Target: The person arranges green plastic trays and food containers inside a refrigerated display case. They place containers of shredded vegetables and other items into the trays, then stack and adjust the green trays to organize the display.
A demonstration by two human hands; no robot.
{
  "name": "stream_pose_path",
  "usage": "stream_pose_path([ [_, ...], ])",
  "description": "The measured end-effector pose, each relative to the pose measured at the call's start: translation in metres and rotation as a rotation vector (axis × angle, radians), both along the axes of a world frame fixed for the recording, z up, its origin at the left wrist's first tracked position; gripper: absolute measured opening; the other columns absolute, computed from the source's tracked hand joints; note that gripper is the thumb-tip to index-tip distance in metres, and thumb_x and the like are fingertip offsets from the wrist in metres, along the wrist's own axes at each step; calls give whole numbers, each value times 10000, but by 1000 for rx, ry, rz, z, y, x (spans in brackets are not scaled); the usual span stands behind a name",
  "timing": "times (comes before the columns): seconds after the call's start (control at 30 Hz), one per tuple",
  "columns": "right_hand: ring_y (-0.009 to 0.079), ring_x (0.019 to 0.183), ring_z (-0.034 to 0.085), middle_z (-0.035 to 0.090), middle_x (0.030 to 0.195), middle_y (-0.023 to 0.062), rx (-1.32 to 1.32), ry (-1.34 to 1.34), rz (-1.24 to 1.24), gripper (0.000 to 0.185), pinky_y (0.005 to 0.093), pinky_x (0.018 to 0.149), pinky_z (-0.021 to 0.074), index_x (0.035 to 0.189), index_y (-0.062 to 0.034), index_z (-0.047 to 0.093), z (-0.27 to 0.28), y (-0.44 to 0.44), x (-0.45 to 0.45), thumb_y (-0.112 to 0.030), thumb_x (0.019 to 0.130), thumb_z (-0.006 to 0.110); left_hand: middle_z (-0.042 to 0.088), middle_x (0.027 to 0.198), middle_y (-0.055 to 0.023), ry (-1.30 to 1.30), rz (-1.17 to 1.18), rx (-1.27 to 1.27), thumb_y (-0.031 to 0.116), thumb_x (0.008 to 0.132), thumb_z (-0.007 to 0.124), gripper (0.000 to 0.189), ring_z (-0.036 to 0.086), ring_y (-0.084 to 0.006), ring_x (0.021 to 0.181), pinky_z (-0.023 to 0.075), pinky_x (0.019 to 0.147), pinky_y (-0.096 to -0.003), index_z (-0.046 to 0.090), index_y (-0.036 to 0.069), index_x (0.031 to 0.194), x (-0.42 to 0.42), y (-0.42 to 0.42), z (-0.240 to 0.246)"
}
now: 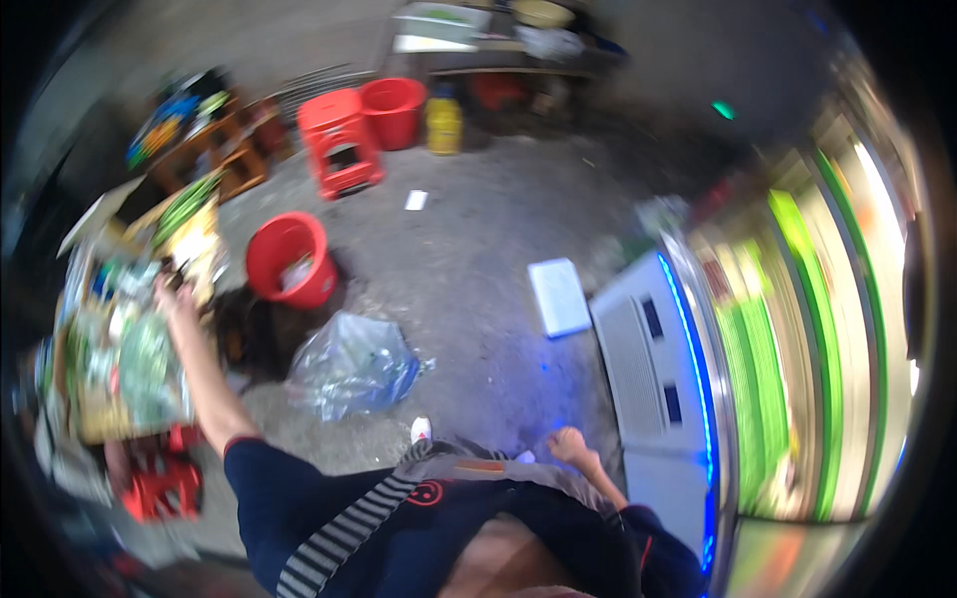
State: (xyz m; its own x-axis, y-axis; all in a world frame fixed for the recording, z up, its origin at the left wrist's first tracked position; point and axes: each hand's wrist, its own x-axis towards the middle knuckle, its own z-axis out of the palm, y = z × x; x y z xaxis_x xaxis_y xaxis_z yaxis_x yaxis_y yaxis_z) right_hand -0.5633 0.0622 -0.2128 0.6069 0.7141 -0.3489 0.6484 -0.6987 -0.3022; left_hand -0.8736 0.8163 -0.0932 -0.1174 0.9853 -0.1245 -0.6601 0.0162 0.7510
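My left hand (pixel 173 293) reaches out over a cluttered table (pixel 112 430) on the left. A small dark object (pixel 173 279) is at its fingertips, too blurred to name or to tell whether it is gripped. Clear and greenish plastic bags (pixel 149 351) lie beside that hand, and long green vegetables (pixel 187 209) lie farther back on the table. Low near my waist, my right hand (pixel 570 446) has its fingers curled in, with nothing visible in them. The white panel of a lit display fridge (pixel 635 366) stands to its right.
A red bucket (pixel 318 273) and a full clear plastic bag (pixel 355 366) stand on the floor. Farther off are a red stool (pixel 336 134), another red bucket (pixel 400 123) and a yellow container (pixel 444 127). A white flat board or box (pixel 559 297) lies by the fridge.
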Motion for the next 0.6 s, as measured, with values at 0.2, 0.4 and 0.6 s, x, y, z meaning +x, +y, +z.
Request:
stream_pose_path([
  [0.2,386,658,567,577,707,217,99,98,-410,147,457,578,461,643,-10,582,-45,-48,-60,-135,619,509,496,1107,-136,97,-341,-396,366,820,510,422,470,-213,1018,419,852,-382,489,66,1117,151,-68,-95],
  [0.4,383,741,583,589,741,218,218,171,-924,143,450,656,482,661,-12,584,-63,-110,-125,-129,635,507,330,1217,-260,473,-1529,-578,178,821,499,481,354,-389,1146,368,909,-560,317,-27,1216,377,-476,-180],
  [0.6,389,865,569,593,879,235,155,332,-1339,201,442,757,463,790,-25,626,-79,-238,-206,-144,672,516,380,1292,-173,647,-2414,379,312,740,677,795,370,-254,1196,356,921,-388,235,54,1348,418,-900,-115],
])
